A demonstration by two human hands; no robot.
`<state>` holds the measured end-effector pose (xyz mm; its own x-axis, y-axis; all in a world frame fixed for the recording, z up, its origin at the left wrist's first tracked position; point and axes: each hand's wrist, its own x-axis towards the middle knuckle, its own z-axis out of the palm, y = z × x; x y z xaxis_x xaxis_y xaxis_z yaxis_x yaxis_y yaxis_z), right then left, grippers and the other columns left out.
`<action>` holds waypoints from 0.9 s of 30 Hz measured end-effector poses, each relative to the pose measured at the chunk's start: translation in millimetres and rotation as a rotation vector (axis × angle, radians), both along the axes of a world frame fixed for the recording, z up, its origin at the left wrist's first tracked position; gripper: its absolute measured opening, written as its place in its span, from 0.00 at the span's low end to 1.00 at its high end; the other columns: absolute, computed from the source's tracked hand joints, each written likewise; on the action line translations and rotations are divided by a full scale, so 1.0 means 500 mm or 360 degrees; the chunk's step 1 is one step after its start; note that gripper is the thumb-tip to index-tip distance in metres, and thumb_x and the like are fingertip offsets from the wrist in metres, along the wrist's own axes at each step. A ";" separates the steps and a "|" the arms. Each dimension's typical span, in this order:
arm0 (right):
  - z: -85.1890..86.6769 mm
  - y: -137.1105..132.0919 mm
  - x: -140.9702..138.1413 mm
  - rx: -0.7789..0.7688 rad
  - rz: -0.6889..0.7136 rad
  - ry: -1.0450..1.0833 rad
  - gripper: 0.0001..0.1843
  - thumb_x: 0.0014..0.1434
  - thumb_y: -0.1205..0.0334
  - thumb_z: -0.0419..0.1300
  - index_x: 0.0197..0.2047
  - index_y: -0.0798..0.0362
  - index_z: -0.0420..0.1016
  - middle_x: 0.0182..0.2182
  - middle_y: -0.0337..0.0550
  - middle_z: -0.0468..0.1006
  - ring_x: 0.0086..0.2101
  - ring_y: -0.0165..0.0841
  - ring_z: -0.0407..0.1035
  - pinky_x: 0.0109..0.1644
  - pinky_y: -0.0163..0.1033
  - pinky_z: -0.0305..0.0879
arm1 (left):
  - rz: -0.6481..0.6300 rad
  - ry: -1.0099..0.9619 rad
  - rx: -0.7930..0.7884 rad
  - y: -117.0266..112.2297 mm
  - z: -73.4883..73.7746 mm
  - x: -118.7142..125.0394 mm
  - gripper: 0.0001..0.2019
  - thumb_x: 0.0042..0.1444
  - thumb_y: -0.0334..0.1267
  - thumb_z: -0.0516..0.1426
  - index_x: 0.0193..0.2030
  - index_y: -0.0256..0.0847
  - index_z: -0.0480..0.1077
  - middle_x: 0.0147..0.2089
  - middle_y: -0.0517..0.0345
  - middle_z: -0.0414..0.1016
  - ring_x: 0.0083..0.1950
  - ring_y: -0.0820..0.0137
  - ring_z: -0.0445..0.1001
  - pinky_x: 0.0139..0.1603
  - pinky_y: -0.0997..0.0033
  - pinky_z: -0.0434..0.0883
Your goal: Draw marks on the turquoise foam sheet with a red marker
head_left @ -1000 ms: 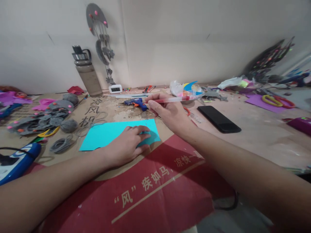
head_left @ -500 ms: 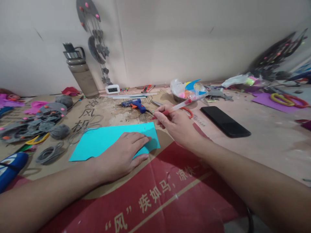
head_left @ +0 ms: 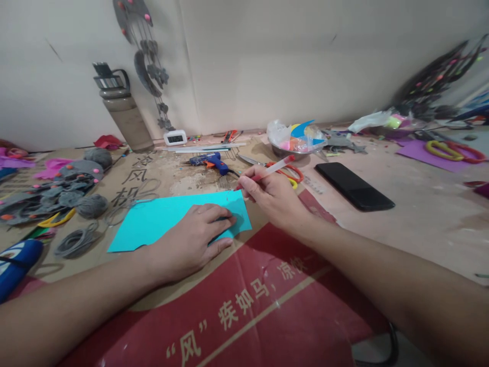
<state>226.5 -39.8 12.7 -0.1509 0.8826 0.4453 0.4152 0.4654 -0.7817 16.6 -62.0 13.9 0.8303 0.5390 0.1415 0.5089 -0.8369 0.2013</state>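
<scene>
A turquoise sheet of paper (head_left: 153, 219) lies on the flattened cardboard (head_left: 244, 321). My left hand (head_left: 200, 234) rests on its right part, fingers stretched out and pressing it down. In my right hand (head_left: 273, 196) is a pen (head_left: 277, 167) with a clear barrel and red ends, pinched between thumb and fingers. Its tip is by the sheet's upper right edge, where a small mark shows; whether it touches the paper I cannot tell. Just beyond lie a blue glue gun (head_left: 214, 162) and scissors with orange-red handles (head_left: 296, 173), partly covered by my right hand.
A black phone (head_left: 353, 186) lies to the right. Behind stand a metal bowl (head_left: 292, 152) of coloured pieces, a small white clock (head_left: 175, 137) and a grey bottle (head_left: 126, 120). Grey yarn (head_left: 78, 240) and felt pieces (head_left: 46, 186) are at left, purple sheet (head_left: 431, 155) at far right.
My right hand has shifted slightly left and down, bringing the pen tip close to the paper's upper right edge. More of the scissors' handles shows. My left hand has stayed on the sheet.
</scene>
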 end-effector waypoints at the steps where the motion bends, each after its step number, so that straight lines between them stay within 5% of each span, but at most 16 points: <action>1: 0.000 -0.001 -0.001 0.0008 -0.0002 0.0009 0.14 0.63 0.51 0.52 0.33 0.53 0.68 0.25 0.37 0.70 0.26 0.28 0.65 0.31 0.35 0.59 | -0.0004 0.0009 0.0000 0.000 0.001 0.000 0.16 0.66 0.42 0.49 0.56 0.42 0.67 0.57 0.50 0.68 0.57 0.62 0.66 0.59 0.55 0.62; 27: -0.001 -0.009 -0.004 0.0044 -0.0045 -0.0020 0.17 0.63 0.50 0.51 0.31 0.53 0.67 0.22 0.36 0.68 0.25 0.27 0.62 0.30 0.35 0.57 | 0.0014 0.0012 0.0043 -0.002 0.004 0.005 0.15 0.66 0.40 0.48 0.54 0.41 0.69 0.58 0.51 0.69 0.58 0.62 0.65 0.57 0.55 0.62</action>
